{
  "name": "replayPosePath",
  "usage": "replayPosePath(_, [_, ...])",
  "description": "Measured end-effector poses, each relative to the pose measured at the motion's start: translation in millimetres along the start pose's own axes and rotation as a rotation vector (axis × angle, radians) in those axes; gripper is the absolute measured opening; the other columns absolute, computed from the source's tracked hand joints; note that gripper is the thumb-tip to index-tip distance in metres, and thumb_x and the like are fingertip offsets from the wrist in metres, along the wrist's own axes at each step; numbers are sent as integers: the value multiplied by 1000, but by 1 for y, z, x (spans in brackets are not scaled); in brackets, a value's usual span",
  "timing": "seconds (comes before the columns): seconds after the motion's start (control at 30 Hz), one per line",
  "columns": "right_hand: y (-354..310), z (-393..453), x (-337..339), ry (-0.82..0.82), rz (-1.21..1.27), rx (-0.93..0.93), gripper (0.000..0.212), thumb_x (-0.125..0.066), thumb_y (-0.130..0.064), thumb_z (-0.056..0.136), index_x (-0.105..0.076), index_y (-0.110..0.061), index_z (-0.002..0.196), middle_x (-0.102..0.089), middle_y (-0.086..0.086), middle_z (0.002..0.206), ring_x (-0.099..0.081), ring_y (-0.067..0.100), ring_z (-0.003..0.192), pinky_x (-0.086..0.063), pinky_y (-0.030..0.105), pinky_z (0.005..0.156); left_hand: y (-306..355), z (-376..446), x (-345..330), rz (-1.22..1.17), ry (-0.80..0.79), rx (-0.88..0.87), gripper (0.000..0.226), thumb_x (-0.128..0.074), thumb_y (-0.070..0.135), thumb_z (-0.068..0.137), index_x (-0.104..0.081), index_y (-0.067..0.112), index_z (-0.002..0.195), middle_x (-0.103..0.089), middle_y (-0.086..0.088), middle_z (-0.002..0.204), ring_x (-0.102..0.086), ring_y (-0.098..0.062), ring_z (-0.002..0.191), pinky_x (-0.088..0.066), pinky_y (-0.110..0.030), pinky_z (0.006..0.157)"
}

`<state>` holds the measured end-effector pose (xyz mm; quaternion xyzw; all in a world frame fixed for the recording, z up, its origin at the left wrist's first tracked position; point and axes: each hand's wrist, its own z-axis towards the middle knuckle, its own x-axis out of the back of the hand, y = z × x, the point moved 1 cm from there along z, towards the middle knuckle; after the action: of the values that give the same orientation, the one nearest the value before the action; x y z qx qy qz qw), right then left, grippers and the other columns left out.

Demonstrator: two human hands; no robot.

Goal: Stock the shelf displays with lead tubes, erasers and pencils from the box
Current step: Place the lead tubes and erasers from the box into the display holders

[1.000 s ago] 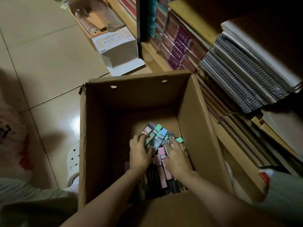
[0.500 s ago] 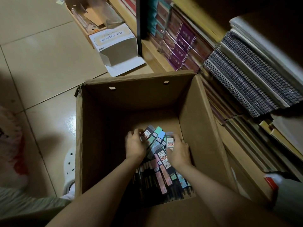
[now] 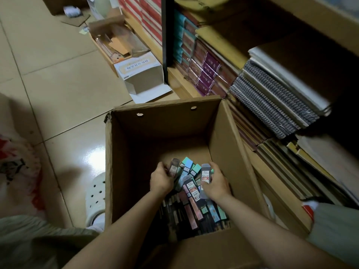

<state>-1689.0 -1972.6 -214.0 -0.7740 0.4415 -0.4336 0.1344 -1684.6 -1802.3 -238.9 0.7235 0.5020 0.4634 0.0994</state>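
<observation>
- A cardboard box (image 3: 223, 136) is seen open on the floor, beside the shelf (image 3: 272, 74) at 2 o'clock.
- Lead tubes (image 3: 191, 210) are piled in its near half, their long axes running roughly from 6 to 12 o'clock.
- The left hand (image 3: 161, 181) is curled around a grey tube (image 3: 173, 167) lifted at the pile's far left.
- The right hand (image 3: 215, 185) is closed on another packet (image 3: 205, 178), held upright above the pile.
- The remaining tubes lie between and below both hands, about equally near each.
- The shelf is judged nearer the right hand, so that packet is likely carried out towards 2 o'clock.
</observation>
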Motion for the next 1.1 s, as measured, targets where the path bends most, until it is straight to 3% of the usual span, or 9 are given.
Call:
replayPosePath(0.13, [8, -13, -5, -70, 121, -29, 59, -70, 7, 80, -43, -17, 127, -67, 10, 107, -66, 19, 89, -55, 25, 69, -18, -19, -2, -1, -60, 87, 25, -71, 11, 82, -50, 17, 93, -66, -6, 101, -58, -19, 84, -51, -28, 72])
replayPosePath(0.23, [14, -16, -11, -88, 111, -34, 54, -70, 9, 78, -40, -24, 107, -64, 12, 110, -65, 28, 98, -57, 48, 82, -32, -27, -10, -93, -115, 131, 37, -80, 8, 72, -55, 17, 98, -63, 0, 94, -60, -17, 85, -50, -24, 72])
replayPosePath(0.3, [17, -14, -15, -126, 122, -33, 54, -70, 9, 78, -39, -25, 106, -66, 14, 107, -66, 29, 99, -57, 52, 82, -32, -27, -13, -190, -152, 172, 37, -75, 2, 75, -55, 14, 104, -61, 3, 90, -62, -15, 82, -56, -28, 68])
replayPosePath(0.43, [13, -4, -21, -213, 117, 23, 54, -71, 4, 82, -39, -23, 117, -72, 6, 81, -70, 19, 77, -58, 36, 72, -23, -22, -15, -427, -218, 253, 25, -60, -3, 85, -51, 17, 96, -64, -9, 95, -67, -20, 77, -58, -32, 56])
replayPosePath(0.57, [1, 7, -28, -226, 134, 120, 56, -74, 6, 78, -46, -23, 118, -70, -2, 73, -68, 4, 63, -50, 20, 56, -23, -18, -21, -671, -286, 296, 19, -59, 10, 92, -52, 16, 109, -70, -11, 94, -71, -24, 77, -57, -35, 60])
replayPosePath(0.7, [-11, 17, -28, -283, 76, 176, 56, -80, 1, 74, -56, -28, 116, -62, -4, 80, -64, 5, 62, -52, 19, 60, -28, -12, -26, -742, -239, 273, 28, -66, 14, 90, -50, 18, 113, -70, -9, 100, -72, -26, 86, -60, -49, 74])
replayPosePath(0.8, [-16, 32, -20, -176, -45, 213, 48, -71, -1, 82, -59, -19, 125, -56, 0, 95, -58, 10, 72, -53, 22, 70, -32, -6, -26, -775, -112, 306, 29, -64, 8, 91, -49, 13, 115, -70, -7, 98, -70, -24, 83, -60, -46, 71])
replayPosePath(0.93, [-18, 47, -15, -15, -321, 254, 47, -68, -14, 89, -55, -11, 134, -54, 8, 127, -55, 22, 113, -47, 34, 100, -34, -3, -24, -792, -87, 379, 33, -65, 11, 90, -46, 21, 116, -67, -1, 94, -70, -17, 75, -58, -35, 57])
replayPosePath(1.1, [-25, 55, -37, 32, -407, 206, 56, -80, -32, 79, -57, -22, 129, -54, 4, 125, -54, 26, 113, -49, 39, 91, -35, -4, -25, -813, -75, 395, 37, -65, 13, 90, -48, 20, 123, -66, -4, 97, -69, -20, 79, -59, -39, 64])
